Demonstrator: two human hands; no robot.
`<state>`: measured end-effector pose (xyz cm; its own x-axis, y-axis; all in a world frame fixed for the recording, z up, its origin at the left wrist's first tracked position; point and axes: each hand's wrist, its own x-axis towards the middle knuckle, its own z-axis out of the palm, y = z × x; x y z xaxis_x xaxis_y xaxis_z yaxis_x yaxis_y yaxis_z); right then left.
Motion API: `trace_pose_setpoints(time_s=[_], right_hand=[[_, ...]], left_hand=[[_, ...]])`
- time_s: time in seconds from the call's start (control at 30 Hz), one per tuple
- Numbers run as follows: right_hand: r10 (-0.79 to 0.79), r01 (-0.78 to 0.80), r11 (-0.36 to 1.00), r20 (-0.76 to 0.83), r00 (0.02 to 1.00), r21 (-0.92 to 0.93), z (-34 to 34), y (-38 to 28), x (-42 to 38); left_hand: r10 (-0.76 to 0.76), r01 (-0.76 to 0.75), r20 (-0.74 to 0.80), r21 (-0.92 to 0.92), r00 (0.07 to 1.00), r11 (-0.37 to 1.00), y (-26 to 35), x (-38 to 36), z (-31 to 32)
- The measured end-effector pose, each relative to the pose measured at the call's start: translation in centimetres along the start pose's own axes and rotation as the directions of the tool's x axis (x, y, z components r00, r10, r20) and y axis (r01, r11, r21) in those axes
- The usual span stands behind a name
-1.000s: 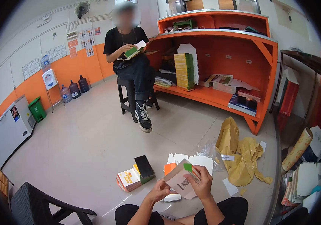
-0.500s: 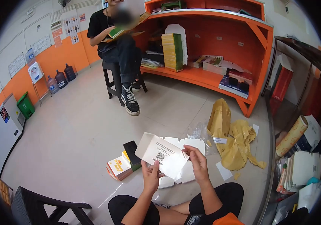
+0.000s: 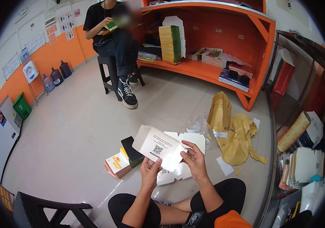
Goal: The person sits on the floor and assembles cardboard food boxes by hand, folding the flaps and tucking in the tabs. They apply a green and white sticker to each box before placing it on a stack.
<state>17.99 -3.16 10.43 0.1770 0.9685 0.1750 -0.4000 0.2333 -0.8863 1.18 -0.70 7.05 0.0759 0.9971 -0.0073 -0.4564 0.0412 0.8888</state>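
Observation:
A white folding carton [image 3: 147, 142] printed with text and a QR code is held up in front of me, its left flap bent upward. My left hand [image 3: 151, 173] pinches its lower edge, thumb on the printed face. At the right end, my right hand [image 3: 194, 159] grips the carton with thumb and fingers. Under it on the floor lie more white cartons [image 3: 193, 140], partly covered by the held one. A black phone [image 3: 132, 149] rests just left of the carton, beside a stack of orange and white printed boxes [image 3: 117, 163].
Torn brown wrapping paper [image 3: 232, 150] and clear plastic [image 3: 196, 127] lie to the right. A person [image 3: 115, 49] sits on a black stool ahead, near an orange shelf [image 3: 204, 68]. Another black stool [image 3: 48, 207] stands at lower left. Stacked papers [image 3: 303, 171] line the right side.
My right hand has closed on the carton's right end, where its fingers were looser before. The view has shifted slightly. The seated person has lowered the head and brought the held item closer.

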Motion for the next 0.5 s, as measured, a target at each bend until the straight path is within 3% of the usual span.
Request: trace_pose_setpoints(time_s=[0.1,0.13,0.23,0.3,0.37,0.43,0.5], right_hand=[[-0.123,0.104,0.979,-0.097,0.988,-0.175,-0.5,2.1,0.4],[-0.193,0.143,0.935,-0.127,0.973,-0.323,-0.6,2.7,0.2],[-0.395,0.229,0.69,-0.092,0.914,-0.686,0.6,2.4,-0.5],[-0.493,0.299,0.491,0.022,0.87,-0.819,1.2,2.7,-0.9],[-0.47,0.327,0.46,0.086,0.878,-0.825,1.3,3.5,-1.1],[-0.433,0.352,0.477,0.134,0.892,-0.806,1.3,4.3,-1.1],[-0.278,0.24,0.667,0.064,0.959,-0.706,1.3,4.1,-1.0]], left_hand=[[-0.169,0.17,-0.026,0.255,0.985,0.952,-0.8,0.9,-1.6],[-0.131,0.137,-0.043,0.414,0.99,0.9,-1.3,1.1,-2.0],[-0.054,0.083,-0.063,0.827,0.997,0.556,-1.9,1.8,-3.4],[-0.053,0.018,0.042,0.583,0.998,0.812,-1.0,1.3,-2.3],[0.067,-0.088,0.125,0.176,0.99,0.98,-1.0,0.8,-0.6],[0.054,-0.072,0.097,0.198,0.994,0.977,-1.0,0.7,-0.4],[0.084,-0.095,0.055,0.244,0.995,0.965,-1.6,0.9,-1.1]])
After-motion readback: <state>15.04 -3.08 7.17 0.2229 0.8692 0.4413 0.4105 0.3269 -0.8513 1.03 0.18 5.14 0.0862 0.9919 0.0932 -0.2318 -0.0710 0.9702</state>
